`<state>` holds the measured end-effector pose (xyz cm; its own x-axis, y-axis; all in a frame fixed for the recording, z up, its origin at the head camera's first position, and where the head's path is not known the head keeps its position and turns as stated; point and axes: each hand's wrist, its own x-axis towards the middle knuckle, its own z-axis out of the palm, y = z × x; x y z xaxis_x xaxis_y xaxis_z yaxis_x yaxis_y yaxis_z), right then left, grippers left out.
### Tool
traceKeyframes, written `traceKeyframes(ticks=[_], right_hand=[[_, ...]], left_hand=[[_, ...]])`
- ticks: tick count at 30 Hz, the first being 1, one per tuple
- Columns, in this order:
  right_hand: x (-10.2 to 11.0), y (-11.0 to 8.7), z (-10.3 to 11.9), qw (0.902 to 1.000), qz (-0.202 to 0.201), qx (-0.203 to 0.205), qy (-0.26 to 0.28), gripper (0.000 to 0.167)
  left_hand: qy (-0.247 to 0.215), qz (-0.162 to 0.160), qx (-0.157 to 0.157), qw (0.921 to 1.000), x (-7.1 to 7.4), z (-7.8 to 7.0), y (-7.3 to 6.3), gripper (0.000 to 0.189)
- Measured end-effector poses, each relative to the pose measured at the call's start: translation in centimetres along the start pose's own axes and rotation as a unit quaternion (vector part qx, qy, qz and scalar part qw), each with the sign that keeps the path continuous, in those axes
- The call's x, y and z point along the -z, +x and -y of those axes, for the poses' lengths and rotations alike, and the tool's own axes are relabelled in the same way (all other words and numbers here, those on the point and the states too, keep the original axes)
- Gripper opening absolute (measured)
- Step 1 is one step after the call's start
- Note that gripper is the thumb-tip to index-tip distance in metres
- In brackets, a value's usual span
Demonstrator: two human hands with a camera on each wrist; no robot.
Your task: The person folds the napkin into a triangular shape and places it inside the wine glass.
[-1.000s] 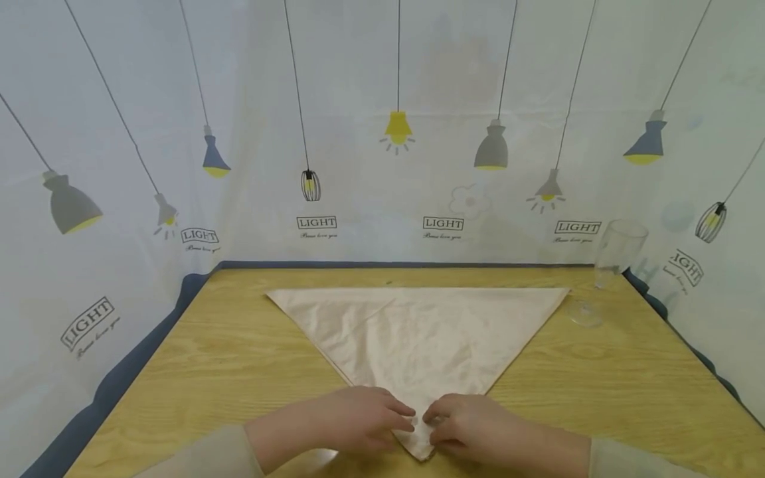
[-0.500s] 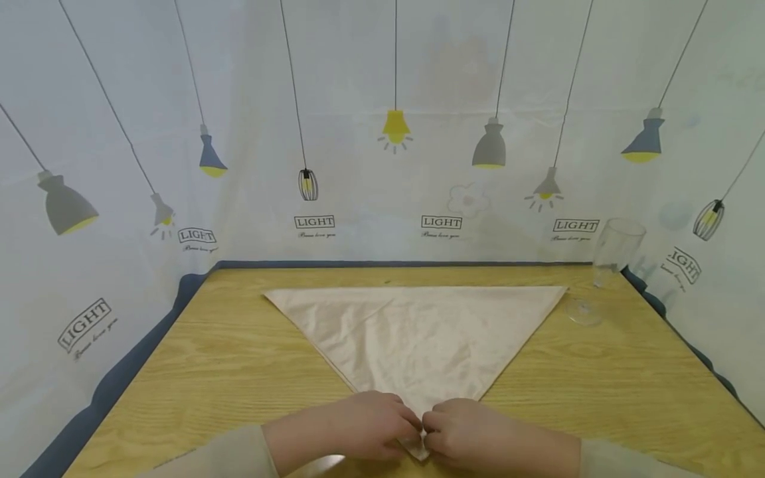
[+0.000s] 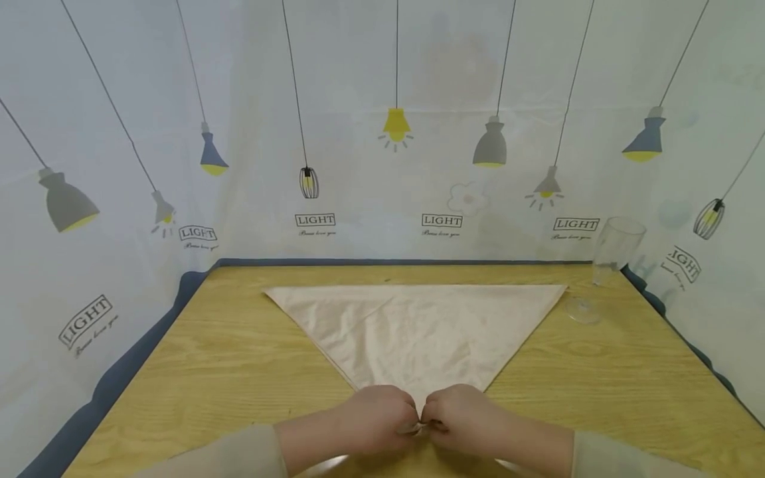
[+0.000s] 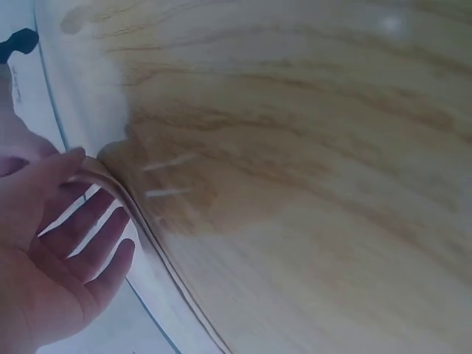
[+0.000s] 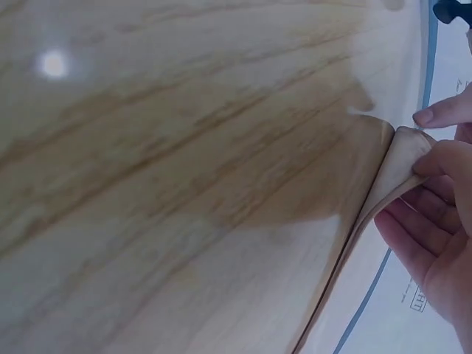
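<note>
A pale pink cloth napkin [image 3: 418, 332], folded into a triangle, lies on the table with its long edge away from me. Its near corner is raised between my two hands, which nearly meet there. My left hand [image 3: 379, 418] pinches the corner between thumb and forefinger; in the left wrist view the other fingers of the left hand [image 4: 59, 258] spread under the cloth edge. From the other side, my right hand [image 3: 463, 418] grips it as well. The right wrist view has the lifted flap [image 5: 402, 162] between the thumb and fingers of the right hand [image 5: 442, 228].
A clear stemmed glass [image 3: 618, 242] stands at the back right, close to the napkin's far right corner. The wood-grain table [image 3: 227, 345] is walled at the back and sides by a white curtain [image 3: 358, 159] printed with lamps.
Both hands have curled their fingers onto the napkin's near corner and drawn it up, moving slightly away from me. The tip that lay flat on the table is now lifted.
</note>
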<state>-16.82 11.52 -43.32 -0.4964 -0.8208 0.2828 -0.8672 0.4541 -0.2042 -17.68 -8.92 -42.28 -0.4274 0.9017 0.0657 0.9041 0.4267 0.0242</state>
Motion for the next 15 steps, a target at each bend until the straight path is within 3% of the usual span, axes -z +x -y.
traceKeyframes(ticks=[3, 6, 10, 15], right_hand=[[0.1, 0.0, -0.2, 0.9985, -0.016, -0.027, 0.045, 0.020], [0.2, 0.1, -0.4, 0.9977, -0.048, -0.026, 0.040, 0.017], [0.8, 0.2, -0.4, 0.9952, -0.059, -0.049, 0.061, 0.011], [1.5, 0.4, -0.3, 0.9921, -0.052, -0.078, 0.083, 0.014]], left_hand=[[-0.037, 0.000, 0.058, 0.9976, 0.1, 0.0, 0.3, 0.038], [-0.090, -0.007, 0.098, 0.9911, 0.2, 0.3, 0.5, 0.025], [-0.162, -0.015, 0.137, 0.9772, 0.7, 0.9, 0.6, 0.012], [-0.212, -0.022, 0.172, 0.9618, 1.5, 1.4, 0.8, 0.011]])
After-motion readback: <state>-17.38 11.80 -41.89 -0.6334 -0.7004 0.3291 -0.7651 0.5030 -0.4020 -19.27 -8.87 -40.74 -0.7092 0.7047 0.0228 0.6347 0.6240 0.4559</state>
